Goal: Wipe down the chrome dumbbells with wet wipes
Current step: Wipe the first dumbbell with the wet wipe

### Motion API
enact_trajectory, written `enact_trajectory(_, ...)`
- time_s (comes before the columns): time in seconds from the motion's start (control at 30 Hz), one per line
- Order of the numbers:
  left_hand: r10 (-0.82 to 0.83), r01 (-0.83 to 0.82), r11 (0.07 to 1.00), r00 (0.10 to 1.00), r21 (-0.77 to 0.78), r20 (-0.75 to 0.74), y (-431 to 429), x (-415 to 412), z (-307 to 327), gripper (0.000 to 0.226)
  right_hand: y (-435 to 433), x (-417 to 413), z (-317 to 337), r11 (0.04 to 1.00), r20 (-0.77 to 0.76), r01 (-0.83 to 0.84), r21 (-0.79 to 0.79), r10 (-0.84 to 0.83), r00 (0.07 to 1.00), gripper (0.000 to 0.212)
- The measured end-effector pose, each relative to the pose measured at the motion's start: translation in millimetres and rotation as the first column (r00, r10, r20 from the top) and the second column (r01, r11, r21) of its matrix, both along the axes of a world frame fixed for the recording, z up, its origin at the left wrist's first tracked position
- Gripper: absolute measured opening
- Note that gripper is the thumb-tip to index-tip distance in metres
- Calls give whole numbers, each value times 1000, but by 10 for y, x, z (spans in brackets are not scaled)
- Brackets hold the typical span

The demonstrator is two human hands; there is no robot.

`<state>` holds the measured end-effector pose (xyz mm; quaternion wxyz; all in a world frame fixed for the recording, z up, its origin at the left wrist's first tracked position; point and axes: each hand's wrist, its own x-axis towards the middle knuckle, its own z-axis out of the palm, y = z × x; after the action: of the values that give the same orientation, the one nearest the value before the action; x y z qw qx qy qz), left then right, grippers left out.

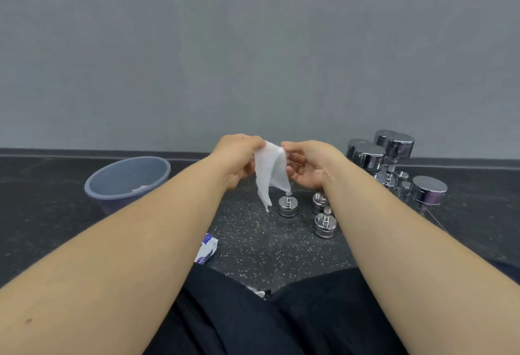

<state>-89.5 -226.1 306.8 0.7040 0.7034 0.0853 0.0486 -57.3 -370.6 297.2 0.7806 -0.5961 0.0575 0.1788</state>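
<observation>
A white wet wipe (270, 174) hangs in the air between my hands. My left hand (237, 159) pinches its upper left corner and my right hand (308, 164) pinches the upper right corner. Below the wipe, small chrome dumbbells stand on end on the speckled floor: one (287, 207) right under the wipe, another (325, 223) beside my right forearm, and a third (319, 201) partly hidden by that arm. Larger chrome dumbbells (394, 152) are clustered at the right near the wall.
A grey plastic bin (128, 177) stands on the floor at the left. The wet wipe pack (206, 249) lies by my left forearm. My black-clad legs fill the bottom of the view. A grey wall rises behind.
</observation>
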Motion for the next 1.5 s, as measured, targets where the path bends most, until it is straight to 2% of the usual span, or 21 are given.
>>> enact_trajectory(0.17, -56, 58, 998, 995, 27, -78, -105, 403, -263, 18, -168, 383, -201, 994, 74, 103, -27, -100, 992, 22)
enact_trajectory(0.3, 33, -40, 997, 994, -61, -105, -209, 757, -462, 13, -285, 801, -338, 982, 51, 183, 45, -185, 981, 21)
enact_trajectory(0.47, -3, -8, 993, 996, -118, -88, -467, 1191, -644, 19, -581, 1229, -542, 945, 28, 306, 119, -311, 950, 20)
enact_trajectory(0.57, 31, -29, 999, 994, 21, -102, -579, 1397, -814, 17, -652, 1364, -694, 952, -13, 258, 167, -259, 966, 12)
enact_trajectory(0.7, 154, -140, 981, 983, 134, -101, -662, 1488, -1135, 21, -537, 1397, -1006, 999, -113, 25, 41, -20, 993, 17)
enact_trajectory(0.77, 216, -204, 971, 971, 124, -98, -667, 1502, -1232, 16, -509, 1453, -1165, 997, -128, 78, 25, -74, 989, 29)
enact_trajectory(0.87, 232, -214, 949, 971, 234, -56, -582, 1634, -1319, 12, -515, 1598, -1293, 968, -8, 222, -114, -224, 974, 27)
enact_trajectory(0.97, 200, -212, 913, 977, 349, 72, -502, 1942, -1324, 7, -442, 1833, -1248, 922, 184, 316, -224, -279, 943, 26)
enact_trajectory(1.07, 210, -243, 888, 970, 391, 126, -451, 2422, -1300, 3, -337, 2172, -1193, 864, 324, 360, -353, -248, 913, 24)
enact_trajectory(1.13, 205, -232, 866, 973, 444, 110, -425, 2732, -1365, 3, -281, 2354, -1201, 819, 346, 350, -455, -199, 917, 38)
enact_trajectory(1.23, 150, -127, 770, 989, 625, 16, -410, 3034, -1549, 12, -165, 2441, -1305, 781, 307, 322, -536, -174, 935, 62)
enact_trajectory(1.33, 101, -85, 580, 994, 810, 33, -442, 3164, -1697, 21, -34, 2333, -1549, 757, 309, 305, -578, -144, 940, 68)
enact_trajectory(1.4, -83, -36, 463, 993, 886, 84, -476, 3217, -1742, 20, -14, 2271, -1764, 742, 334, 326, -586, -145, 931, 64)
enact_trajectory(1.43, -198, 31, 429, 978, 903, 60, -488, 3233, -1754, 23, -26, 2250, -1876, 737, 329, 332, -589, -156, 931, 63)
enact_trajectory(1.5, -337, 196, 305, 937, 932, -87, -513, 3267, -1736, 36, -78, 2224, -2065, 745, 268, 316, -587, -189, 945, 66)
